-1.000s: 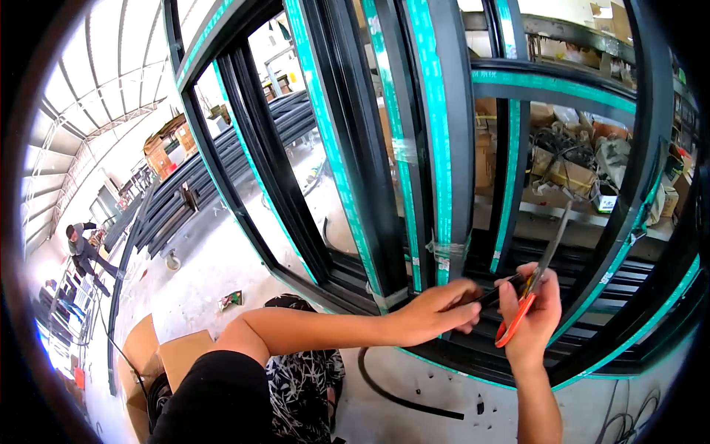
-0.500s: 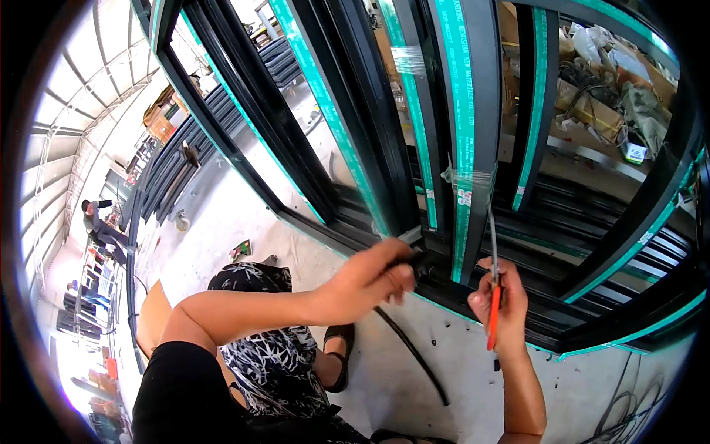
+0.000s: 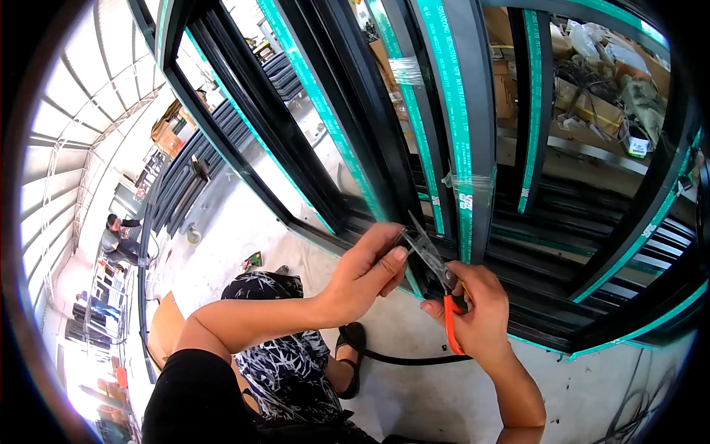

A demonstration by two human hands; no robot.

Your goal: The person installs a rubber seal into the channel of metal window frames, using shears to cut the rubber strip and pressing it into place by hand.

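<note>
Head view: the scissors [image 3: 436,270], raised upright 0.5 s ago, now tilt left, blades meeting the left hand [image 3: 367,268] fingertips pinched at the black frame [image 3: 384,185]. Right hand [image 3: 477,314] fingers clamp the orange handles; cutting looks underway.

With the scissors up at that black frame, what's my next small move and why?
Probably close the scissors. The right hand holds their orange handles, blade tips by the left hand fingertips, which pinch something too small to tell at the black frame.
</note>
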